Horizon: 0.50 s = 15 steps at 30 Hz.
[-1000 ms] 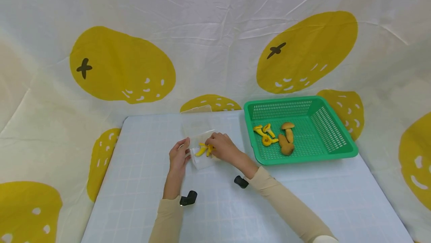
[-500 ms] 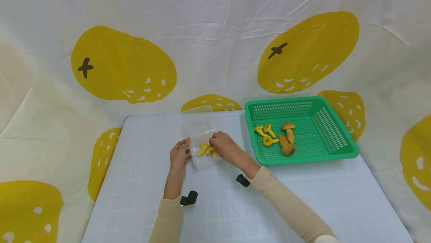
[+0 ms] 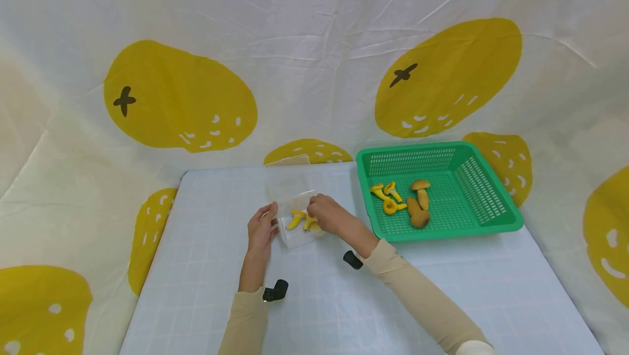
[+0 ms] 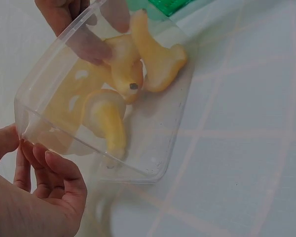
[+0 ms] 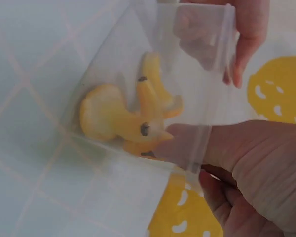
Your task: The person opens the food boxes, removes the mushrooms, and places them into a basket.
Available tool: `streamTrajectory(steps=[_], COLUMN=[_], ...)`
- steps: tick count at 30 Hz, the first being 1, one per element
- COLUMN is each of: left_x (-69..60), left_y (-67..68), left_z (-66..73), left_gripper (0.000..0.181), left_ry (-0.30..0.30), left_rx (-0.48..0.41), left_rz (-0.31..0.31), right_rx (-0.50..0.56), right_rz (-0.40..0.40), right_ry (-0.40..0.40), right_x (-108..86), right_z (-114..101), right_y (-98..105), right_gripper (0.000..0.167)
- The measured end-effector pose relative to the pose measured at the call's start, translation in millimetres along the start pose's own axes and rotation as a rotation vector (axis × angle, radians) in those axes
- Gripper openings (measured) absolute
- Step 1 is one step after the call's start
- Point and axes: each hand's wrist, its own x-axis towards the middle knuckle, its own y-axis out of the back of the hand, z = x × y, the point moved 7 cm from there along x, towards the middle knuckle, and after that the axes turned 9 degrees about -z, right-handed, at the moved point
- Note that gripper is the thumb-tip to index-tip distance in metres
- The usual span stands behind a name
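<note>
A clear plastic box (image 3: 295, 241) stands tilted on the table, its clear lid (image 3: 287, 183) folded open behind it. Several yellow chanterelle mushrooms (image 4: 106, 121) lie inside. My left hand (image 3: 261, 229) grips the box's left rim between thumb and fingers. From the right, my right hand (image 3: 330, 216) reaches over the opposite rim. In the right wrist view its thumb (image 5: 222, 143) is inside the box, with the tip against a chanterelle (image 5: 140, 136). Other right fingers are curled near the rim. Whether they pinch that mushroom is hidden.
A green perforated basket (image 3: 447, 229) stands to the right of the box. Inside are three yellow chanterelles (image 3: 390, 206) and two brown mushrooms (image 3: 419, 216). A patterned cloth (image 3: 314, 82) rises behind the table.
My right hand has shifted slightly right within the box. The chanterelle beneath its fingers, partly covered before, now shows more fully. My left hand, the box and the basket have stayed in place.
</note>
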Motion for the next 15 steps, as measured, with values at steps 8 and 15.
streamTrajectory(steps=[8, 15], left_x=[0.1, -1.0], left_y=[1.2, 1.5], left_z=[-2.0, -0.4], left_gripper=[0.039, 0.044], left_ry=[0.022, 0.017], left_rx=[0.005, 0.006], left_rz=[0.015, 0.017], right_rx=[0.022, 0.243], right_rz=[0.042, 0.074], right_ry=[0.060, 0.170], right_x=[-0.5, -10.1], right_z=[0.6, 0.5], right_y=[1.9, 15.3], right_gripper=[0.014, 0.011])
